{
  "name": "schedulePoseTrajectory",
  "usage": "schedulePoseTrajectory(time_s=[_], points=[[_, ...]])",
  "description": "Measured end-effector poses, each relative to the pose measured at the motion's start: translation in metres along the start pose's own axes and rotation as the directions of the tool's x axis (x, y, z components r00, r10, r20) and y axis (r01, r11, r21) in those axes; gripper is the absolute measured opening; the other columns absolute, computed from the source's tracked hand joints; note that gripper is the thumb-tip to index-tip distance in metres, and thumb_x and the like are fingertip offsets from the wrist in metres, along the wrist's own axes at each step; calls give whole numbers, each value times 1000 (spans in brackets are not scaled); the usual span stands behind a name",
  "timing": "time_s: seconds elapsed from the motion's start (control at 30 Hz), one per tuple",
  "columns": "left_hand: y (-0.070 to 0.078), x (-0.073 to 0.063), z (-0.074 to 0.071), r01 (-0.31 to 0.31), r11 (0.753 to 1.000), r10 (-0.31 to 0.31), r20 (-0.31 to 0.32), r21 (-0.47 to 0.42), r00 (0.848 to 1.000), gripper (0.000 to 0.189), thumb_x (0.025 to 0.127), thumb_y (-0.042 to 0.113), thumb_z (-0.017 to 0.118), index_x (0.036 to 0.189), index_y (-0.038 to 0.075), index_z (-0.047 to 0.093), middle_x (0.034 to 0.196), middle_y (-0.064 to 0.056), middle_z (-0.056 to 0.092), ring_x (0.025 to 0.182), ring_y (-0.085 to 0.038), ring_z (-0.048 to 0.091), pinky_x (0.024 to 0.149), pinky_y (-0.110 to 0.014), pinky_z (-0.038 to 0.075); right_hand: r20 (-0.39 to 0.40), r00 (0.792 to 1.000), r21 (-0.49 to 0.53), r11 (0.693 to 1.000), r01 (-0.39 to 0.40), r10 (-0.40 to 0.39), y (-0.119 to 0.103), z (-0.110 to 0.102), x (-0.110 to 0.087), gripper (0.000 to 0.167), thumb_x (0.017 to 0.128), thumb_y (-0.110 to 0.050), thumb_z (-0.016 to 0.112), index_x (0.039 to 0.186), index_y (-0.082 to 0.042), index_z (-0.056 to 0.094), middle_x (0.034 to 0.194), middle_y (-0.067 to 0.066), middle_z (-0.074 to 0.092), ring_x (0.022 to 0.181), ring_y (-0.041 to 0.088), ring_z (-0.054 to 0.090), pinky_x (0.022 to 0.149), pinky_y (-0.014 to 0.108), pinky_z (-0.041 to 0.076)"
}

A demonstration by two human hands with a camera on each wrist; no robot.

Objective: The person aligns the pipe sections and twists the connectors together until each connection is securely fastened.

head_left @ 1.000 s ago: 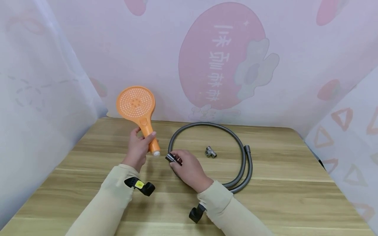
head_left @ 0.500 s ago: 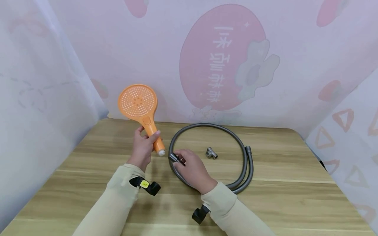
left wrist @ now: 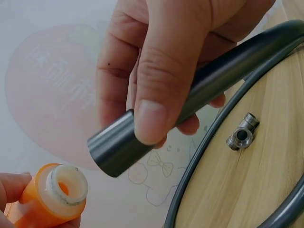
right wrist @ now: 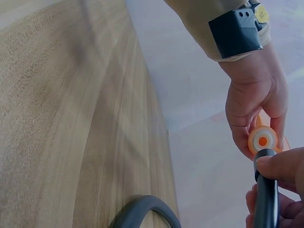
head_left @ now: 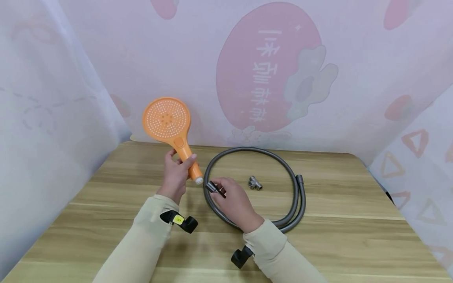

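Observation:
In the head view my left hand (head_left: 174, 175) grips the handle of an orange shower head (head_left: 166, 118), its perforated face toward me and its handle slanting down to the right. My right hand (head_left: 236, 202) pinches one end of a dark grey shower hose (head_left: 294, 173) between thumb and fingers. The hose's metal end collar (left wrist: 116, 145) points at the white threaded neck (left wrist: 70, 185) of the handle, and the left wrist view shows a small gap between them. From the right wrist view, the handle's open end (right wrist: 262, 141) sits just beyond the hose end.
The rest of the hose lies looped on the wooden table (head_left: 336, 251), its other end (head_left: 299, 179) at the right. Inside the loop is a metal T-shaped fitting (head_left: 255, 183). A printed pink curtain (head_left: 177, 59) stands behind the table.
My left hand has moved right and slightly up with the shower head, bringing its neck closer to the hose end. My right hand has shifted slightly right with the hose.

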State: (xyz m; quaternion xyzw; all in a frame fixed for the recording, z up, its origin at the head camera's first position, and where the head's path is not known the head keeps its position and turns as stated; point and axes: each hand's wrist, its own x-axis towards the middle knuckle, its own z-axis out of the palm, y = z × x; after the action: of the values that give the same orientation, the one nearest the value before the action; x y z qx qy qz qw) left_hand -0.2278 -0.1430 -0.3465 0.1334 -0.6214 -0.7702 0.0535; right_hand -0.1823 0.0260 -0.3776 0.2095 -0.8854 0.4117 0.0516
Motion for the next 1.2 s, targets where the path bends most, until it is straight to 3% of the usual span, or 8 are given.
schedulePoseTrajectory(time_s=[0.27, 0.53, 0.8, 1.2], points=[[-1, -2, 5, -19, 999, 19, -10, -35, 1000, 75, 95, 12, 61, 149, 14, 9, 132, -19, 45, 104, -28, 58, 89, -37, 50, -24, 1000, 0, 1000, 1, -1, -1, 0, -1, 29, 91, -12, 67, 120, -8, 65, 96, 1, 60, 82, 13, 56, 69, 25, 47], [-4, -4, 9, -52, 997, 50, -33, -63, 998, 74, 94, 10, 62, 148, 14, 12, 128, -19, 46, 104, -29, 58, 80, -31, 52, -31, 1000, 9, 1000, 2, -1, -3, -2, -1, 28, 90, -11, 68, 118, -8, 66, 95, 1, 60, 82, 13, 56, 68, 25, 47], [-9, -6, 14, -69, 993, 65, -42, -97, 997, 74, 94, 9, 62, 147, 15, 12, 129, -20, 46, 107, -31, 57, 86, -36, 49, -45, 999, 6, 1000, 17, -16, -2, 0, -3, 27, 88, -10, 69, 116, -7, 67, 92, 1, 60, 81, 13, 55, 68, 25, 47], [-9, -9, 20, -91, 989, 86, -47, -120, 995, 73, 93, 7, 62, 146, 16, 13, 128, -18, 46, 101, -27, 59, 79, -31, 52, -54, 998, 28, 999, -29, 31, -2, 1, -2, 29, 91, -15, 68, 119, -8, 66, 98, 2, 61, 83, 13, 56, 70, 25, 48]])
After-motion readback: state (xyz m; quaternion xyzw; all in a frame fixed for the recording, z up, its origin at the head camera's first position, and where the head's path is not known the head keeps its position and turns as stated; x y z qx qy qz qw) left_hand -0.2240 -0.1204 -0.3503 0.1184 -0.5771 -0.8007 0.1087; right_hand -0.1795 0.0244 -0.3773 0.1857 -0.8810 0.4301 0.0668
